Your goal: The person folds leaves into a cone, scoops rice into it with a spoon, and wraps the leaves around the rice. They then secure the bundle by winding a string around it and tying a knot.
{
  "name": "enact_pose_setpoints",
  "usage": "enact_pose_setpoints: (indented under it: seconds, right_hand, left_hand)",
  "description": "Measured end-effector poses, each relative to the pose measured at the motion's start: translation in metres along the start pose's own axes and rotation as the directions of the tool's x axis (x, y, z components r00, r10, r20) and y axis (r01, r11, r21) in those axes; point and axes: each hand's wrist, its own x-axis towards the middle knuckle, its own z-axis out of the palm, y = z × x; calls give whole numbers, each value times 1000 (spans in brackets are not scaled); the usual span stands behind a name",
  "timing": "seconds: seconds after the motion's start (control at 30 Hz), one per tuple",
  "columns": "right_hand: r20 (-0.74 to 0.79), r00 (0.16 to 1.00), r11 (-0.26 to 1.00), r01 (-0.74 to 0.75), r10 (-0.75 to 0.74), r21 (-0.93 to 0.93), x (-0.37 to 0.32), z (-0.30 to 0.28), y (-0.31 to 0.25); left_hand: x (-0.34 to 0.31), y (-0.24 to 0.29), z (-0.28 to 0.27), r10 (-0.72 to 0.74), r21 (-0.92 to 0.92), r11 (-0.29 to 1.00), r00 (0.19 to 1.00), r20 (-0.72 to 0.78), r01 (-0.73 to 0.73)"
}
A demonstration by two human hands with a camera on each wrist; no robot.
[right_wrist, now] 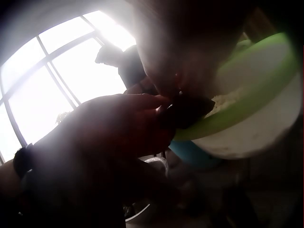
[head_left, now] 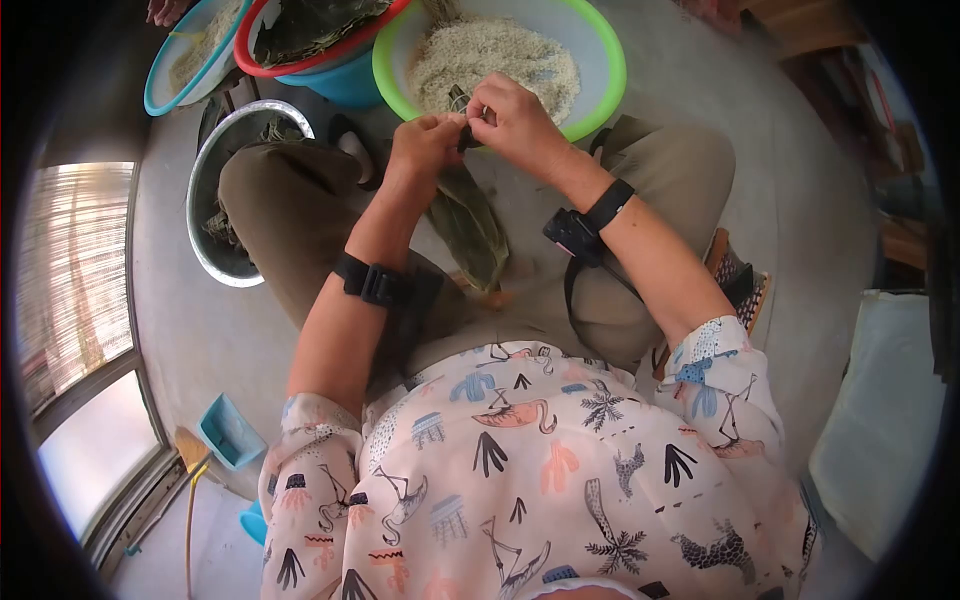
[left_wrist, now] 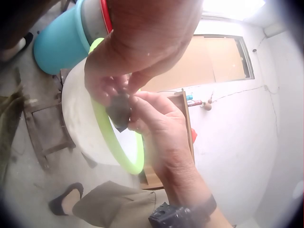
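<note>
Both hands meet over the near rim of the green-rimmed basin [head_left: 612, 75], around a small dark leaf-wrapped rice dumpling [left_wrist: 119, 111]. My left hand [head_left: 425, 152] grips it from the left side. From the right, my right hand [head_left: 515, 118] pinches at its top with bent fingers and thumb. Pale bands cross the wrapped leaf [head_left: 458, 98] in the head view. White rice [head_left: 500, 55] lies in the basin just beyond the hands. Below them, a broad green leaf [head_left: 472, 235] hangs between the knees. The right wrist view is dark, with the dumpling [right_wrist: 192, 111] a silhouette.
A red-rimmed basin [head_left: 247, 52] holds dark leaves, and a blue-rimmed basin [head_left: 152, 88] holds more rice. At the left knee stands a metal basin [head_left: 196, 225] with leaves. Another person's hand [head_left: 165, 10] shows at the top left. A blue dustpan [head_left: 232, 432] lies at the lower left.
</note>
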Motion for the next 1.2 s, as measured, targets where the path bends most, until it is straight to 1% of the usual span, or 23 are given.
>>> enact_pose_setpoints:
  seconds: [0.2, 0.27, 0.33, 0.37, 0.43, 0.47, 0.5, 0.53, 0.57, 0.6, 0.63, 0.67, 0.7, 0.73, 0.77, 0.8, 0.83, 0.87, 0.9, 0.97, 1.1, 1.17, 1.2]
  right_hand:
    - [-2, 1000, 999, 13, -13, -37, 3, 1, 8]
    - [12, 999, 999, -35, 35, -2, 2, -1, 8]
    - [27, 997, 997, -71, 71, -6, 1, -4, 7]
    - [36, 994, 995, -102, 103, -8, 1, -5, 6]
    - [58, 991, 992, -116, 118, -41, -2, -7, 9]
    - [78, 988, 989, -128, 134, -75, -2, -8, 11]
    - [77, 988, 989, -126, 131, -75, -2, -7, 13]
    - [79, 974, 977, -209, 211, -34, -3, -6, 13]
    - [81, 954, 957, -290, 288, 5, -4, -7, 13]
    - [77, 954, 957, -291, 290, 2, -3, -8, 14]
    - [121, 914, 914, -399, 388, 77, -2, -10, 15]
    - [172, 863, 854, -500, 476, 146, -2, -11, 15]
    - [166, 865, 855, -497, 474, 146, -1, -14, 16]
    - [199, 811, 769, -585, 550, 258, -1, -17, 16]
    - [242, 751, 660, -658, 615, 362, 1, -21, 15]
    - [237, 754, 663, -654, 613, 364, 0, -25, 15]
    - [281, 725, 589, -680, 629, 437, 2, -31, 12]
    - [327, 696, 506, -701, 639, 503, 3, -35, 9]
    - [325, 698, 507, -699, 639, 504, 4, -36, 7]
    - [394, 676, 420, -714, 622, 561, 4, -39, 7]
    - [461, 700, 358, -692, 545, 627, 7, -45, -2]
    - [414, 792, 458, -602, 449, 654, 12, -49, -21]
    - [415, 794, 459, -599, 443, 656, 12, -48, -20]
  left_hand:
    - [-2, -3, 1, 126, 53, 991, 992, -13, -125]
    - [0, -7, 0, 144, 69, 987, 990, -7, -143]
    - [4, -10, -3, 204, 209, 961, 975, -92, -181]
    - [4, -12, -6, 203, 208, 961, 975, -93, -181]
    - [1, -7, -9, 260, 375, 907, 955, -139, -193]
    - [-2, -2, -6, 265, 376, 906, 954, -140, -196]
    - [-7, 2, -1, 244, 417, 895, 956, -162, -158]
    - [-12, 6, 2, 222, 456, 882, 958, -183, -117]
    - [-9, 3, 1, 224, 456, 882, 958, -179, -121]
    - [-6, -4, -3, 238, 364, 915, 961, -142, -173]
    - [-8, -5, -3, 253, 266, 939, 962, -105, -218]
    - [-9, -5, -2, 254, 267, 938, 962, -101, -219]
    - [-11, -6, -1, 318, 168, 937, 947, -43, -307]
    - [-13, -4, 1, 385, 64, 921, 923, 8, -385]
    - [-14, -3, 2, 389, 65, 919, 921, 11, -389]
    - [-15, -3, 2, 487, 195, 846, 868, 99, -497]
    - [-17, 1, 3, 563, 309, 741, 802, 199, -596]
    - [-19, 5, 3, 558, 349, 713, 794, 242, -608]
    - [-20, 10, 3, 560, 350, 711, 792, 244, -610]
    - [-19, 15, 3, 588, 562, 543, 760, 277, -624]
    - [-18, 18, 7, 703, 550, 505, 687, 184, -665]
    - [-16, 17, 6, 591, 423, 717, 805, 52, -554]
    - [-16, 18, 6, 595, 426, 714, 803, 49, -555]
